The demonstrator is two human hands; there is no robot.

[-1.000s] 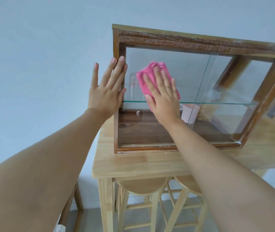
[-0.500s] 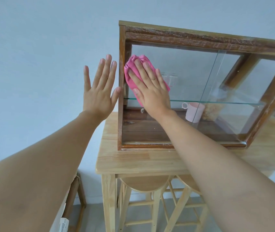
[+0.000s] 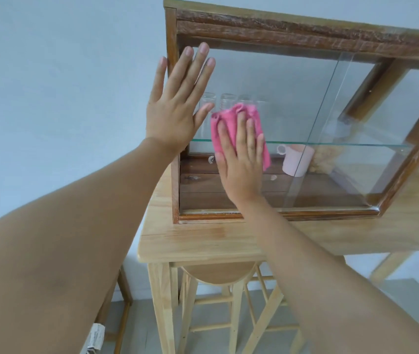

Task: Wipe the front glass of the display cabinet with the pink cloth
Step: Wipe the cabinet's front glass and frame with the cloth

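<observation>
Right hand (image 3: pixel 241 169): flat on the pink cloth (image 3: pixel 231 123), fingers (image 3: pixel 240 131) slightly apart and pressing the cloth against the front glass (image 3: pixel 267 85) just left of the frame's centre; a flat palm likely spreads the pressure so the cloth drags evenly
Pink cloth: bunched under the fingertips, sitting across the level of the glass shelf (image 3: pixel 331 144) behind the pane, its lower right corner poking out past the little finger
Left hand (image 3: pixel 175 106): open, fingers apart and straight, laid over the left post of the display cabinet (image 3: pixel 305 26) in the upper middle of the frame; probably bracing the cabinet so it does not slide on the wooden table (image 3: pixel 198 238) (whether the palm truly bears on the wood I cannot tell)
Front glass: two panes, their edges overlapping right of centre; the right-hand pane looks untouched by the cloth for now
Inside: clear glasses (image 3: pixel 226 100) on the shelf, a pale pink mug (image 3: pixel 296 162) below
Under the table: a stool (image 3: pixel 218 272) tucked in
Writing: a small printed tag (image 3: pixel 94 338) at the lower left edge, too blurred to read; no brand visible elsewhere
</observation>
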